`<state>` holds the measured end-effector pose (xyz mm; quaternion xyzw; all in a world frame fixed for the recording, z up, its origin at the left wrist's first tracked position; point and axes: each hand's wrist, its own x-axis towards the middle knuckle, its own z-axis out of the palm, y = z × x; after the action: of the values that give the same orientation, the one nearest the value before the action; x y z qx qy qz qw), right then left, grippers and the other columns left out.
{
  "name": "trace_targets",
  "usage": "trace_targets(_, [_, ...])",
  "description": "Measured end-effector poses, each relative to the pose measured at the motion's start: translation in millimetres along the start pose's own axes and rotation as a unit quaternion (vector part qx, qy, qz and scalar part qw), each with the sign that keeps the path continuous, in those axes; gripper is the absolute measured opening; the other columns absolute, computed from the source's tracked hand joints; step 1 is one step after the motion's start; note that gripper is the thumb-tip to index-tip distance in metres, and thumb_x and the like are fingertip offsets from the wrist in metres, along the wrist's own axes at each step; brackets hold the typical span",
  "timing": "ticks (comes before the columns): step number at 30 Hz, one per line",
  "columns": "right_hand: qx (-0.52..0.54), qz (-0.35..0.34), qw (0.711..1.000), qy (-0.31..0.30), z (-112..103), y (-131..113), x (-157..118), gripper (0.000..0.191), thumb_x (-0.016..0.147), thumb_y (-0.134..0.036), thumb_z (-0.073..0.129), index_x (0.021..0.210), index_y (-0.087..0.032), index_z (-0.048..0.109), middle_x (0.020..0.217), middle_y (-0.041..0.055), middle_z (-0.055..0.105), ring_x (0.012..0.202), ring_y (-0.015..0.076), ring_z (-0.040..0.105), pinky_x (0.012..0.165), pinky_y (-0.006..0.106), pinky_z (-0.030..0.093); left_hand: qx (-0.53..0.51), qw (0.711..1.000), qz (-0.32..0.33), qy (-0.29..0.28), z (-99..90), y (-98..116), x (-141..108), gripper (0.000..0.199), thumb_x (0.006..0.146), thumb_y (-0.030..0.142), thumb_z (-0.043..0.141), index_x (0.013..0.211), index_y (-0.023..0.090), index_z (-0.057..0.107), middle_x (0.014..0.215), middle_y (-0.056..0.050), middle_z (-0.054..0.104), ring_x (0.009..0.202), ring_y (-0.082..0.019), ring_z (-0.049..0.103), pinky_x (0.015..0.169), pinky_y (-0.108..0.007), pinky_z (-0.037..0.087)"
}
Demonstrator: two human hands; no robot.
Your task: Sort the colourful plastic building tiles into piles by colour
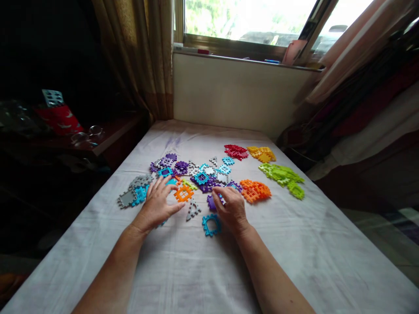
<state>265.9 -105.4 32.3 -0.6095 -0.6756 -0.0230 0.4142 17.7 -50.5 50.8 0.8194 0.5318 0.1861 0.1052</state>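
Observation:
Plastic notched tiles lie on a white-covered table. My left hand point(159, 203) is spread, fingers apart, over the left side of the mixed pile, beside an orange window tile point(183, 193). My right hand point(231, 208) has its thumb and index finger pinched at a purple tile point(212, 202). A blue square frame point(211, 225) lies just below that hand, and a grey triangle point(193, 210) rests between the hands. Purple, blue and grey tiles form the middle pile point(203, 176). Grey tiles point(127, 199) and blue tiles point(140, 194) sit left of my left hand.
Orange point(255, 191), green point(282, 175), yellow point(262, 153) and red point(235, 151) tile groups lie to the right on the table point(183, 270). A dark side table with glasses point(87, 135) and a red container point(60, 118) stands left. Clothes hang at right.

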Motion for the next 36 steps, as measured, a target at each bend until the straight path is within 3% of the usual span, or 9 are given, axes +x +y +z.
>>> trace_targets(3, [0.112, 0.064, 0.99, -0.06, 12.7, -15.5, -3.4, 0.022, 0.089, -0.036, 0.058, 0.101, -0.023, 0.071, 0.09, 0.0043, 0.076, 0.08, 0.0188, 0.068, 0.08, 0.032, 0.052, -0.022, 0.997, 0.069, 0.032, 12.4, 8.3, -1.1, 0.046, 0.076, 0.051, 0.07, 0.113, 0.025, 0.064, 0.153, -0.011, 0.045, 0.147, -0.033, 0.029, 0.119, -0.058, 0.023])
trace_targets(6, [0.221, 0.137, 0.961, -0.09, 22.4, -23.4, -6.7, 0.025, 0.085, -0.041, 0.06, 0.1, -0.023, 0.069, 0.08, 0.001, 0.075, 0.066, 0.0155, 0.067, 0.067, 0.028, 0.054, -0.024, 0.992, 0.113, 0.052, 25.8, 17.0, -3.5, 0.046, 0.078, 0.049, 0.069, 0.117, 0.025, 0.062, 0.153, -0.011, 0.045, 0.148, -0.032, 0.028, 0.119, -0.058, 0.021])
trace_targets(11, [0.272, 0.19, 0.942, -0.046, 14.5, -10.1, 0.8, 0.027, 0.082, -0.043, 0.059, 0.094, -0.021, 0.069, 0.074, 0.0001, 0.073, 0.064, 0.0148, 0.066, 0.063, 0.026, 0.054, 0.012, 0.992, 0.112, 0.055, 35.0, 15.2, -3.5, 0.065, 0.081, 0.053, 0.067, 0.137, 0.024, 0.052, 0.155, -0.012, 0.042, 0.148, -0.032, 0.03, 0.12, -0.057, 0.021])
trace_targets(17, [0.105, 0.299, 0.941, 0.121, -41.6, 65.7, 36.3, 0.034, 0.076, -0.045, 0.061, 0.095, -0.018, 0.069, 0.087, 0.0078, 0.076, 0.075, 0.02, 0.069, 0.073, 0.031, 0.053, 0.102, 0.994, 0.04, 0.027, 23.6, -6.1, 2.5, 0.048, 0.092, 0.045, 0.051, 0.138, 0.031, 0.055, 0.15, -0.006, 0.051, 0.146, -0.033, 0.032, 0.119, -0.063, 0.011])
trace_targets(19, [0.03, 0.345, 0.929, 0.13, -58.9, 90.9, 47.2, 0.033, 0.075, -0.042, 0.061, 0.094, -0.017, 0.07, 0.086, 0.0088, 0.076, 0.077, 0.0211, 0.068, 0.073, 0.031, 0.051, 0.12, 0.993, 0.011, 0.017, 19.2, -9.5, 3.6, 0.045, 0.093, 0.043, 0.049, 0.136, 0.033, 0.058, 0.149, -0.006, 0.051, 0.145, -0.034, 0.032, 0.119, -0.063, 0.01])
trace_targets(23, [-0.069, 0.402, 0.91, 0.077, -75.6, 122.2, 59.6, 0.029, 0.072, -0.039, 0.064, 0.089, -0.018, 0.074, 0.081, 0.0076, 0.076, 0.07, 0.0209, 0.065, 0.066, 0.03, 0.046, 0.144, 0.989, -0.021, 0.009, 14.6, -12.0, 3.7, 0.043, 0.093, 0.042, 0.047, 0.132, 0.032, 0.062, 0.151, -0.007, 0.049, 0.145, -0.035, 0.031, 0.118, -0.064, 0.012])
trace_targets(27, [-0.127, 0.424, 0.897, 0.02, -76.5, 133.5, 61.1, 0.025, 0.073, -0.038, 0.064, 0.085, -0.02, 0.077, 0.081, 0.0066, 0.076, 0.066, 0.0194, 0.062, 0.062, 0.028, 0.043, 0.151, 0.988, -0.028, 0.015, 15.0, -17.0, 4.1, 0.04, 0.093, 0.043, 0.047, 0.128, 0.031, 0.063, 0.15, -0.007, 0.05, 0.145, -0.035, 0.032, 0.117, -0.063, 0.013])
trace_targets(31, [-0.201, 0.431, 0.879, -0.025, -76.7, 134.8, 56.7, 0.03, 0.08, -0.036, 0.056, 0.092, -0.021, 0.079, 0.091, 0.0083, 0.076, 0.076, 0.0223, 0.065, 0.065, 0.03, 0.044, 0.161, 0.986, -0.047, 0.014, 14.0, -22.6, 4.8, 0.042, 0.094, 0.044, 0.043, 0.128, 0.029, 0.063, 0.149, -0.01, 0.051, 0.143, -0.035, 0.033, 0.116, -0.064, 0.016])
trace_targets(36, [-0.256, 0.389, 0.885, -0.02, -74.0, 123.0, 53.8, 0.034, 0.084, -0.035, 0.052, 0.101, -0.02, 0.078, 0.097, 0.0118, 0.073, 0.086, 0.0254, 0.066, 0.074, 0.034, 0.047, 0.176, 0.979, -0.103, 0.011, 5.5, -22.3, 4.3, 0.044, 0.094, 0.041, 0.041, 0.13, 0.026, 0.062, 0.15, -0.011, 0.05, 0.142, -0.035, 0.037, 0.116, -0.063, 0.019])
